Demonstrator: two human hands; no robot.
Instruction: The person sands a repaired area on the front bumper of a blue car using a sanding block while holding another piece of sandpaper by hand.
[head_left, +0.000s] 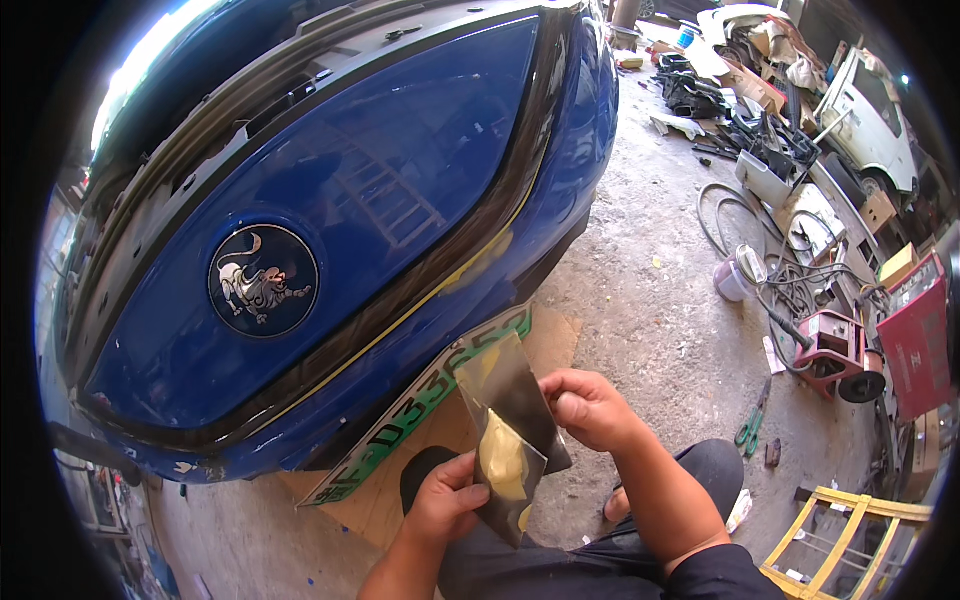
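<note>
My left hand (448, 499) grips a thin rectangular plate (517, 517) by its edge, with thumb and fingers. A lump of yellowish body filler (502, 459) sits on that plate. My right hand (589, 409) pinches the right edge of a second dark, smooth plate (506, 382), which overlaps the first and has yellowish smears near its top. Beyond both hands is a blue vehicle body panel (427, 180) with a round lion emblem (262, 281). Yellow filler (480, 262) lies along its lower trim line. A green and white licence plate (409, 409) hangs beneath the panel, partly behind the plates.
Cardboard (375, 510) lies on the concrete floor below the vehicle. To the right are a lidded tub (739, 274), tangled cables, a red machine (832, 349), green-handled scissors (750, 431) and a yellow metal frame (840, 532). Car parts (697, 94) are heaped at the upper right.
</note>
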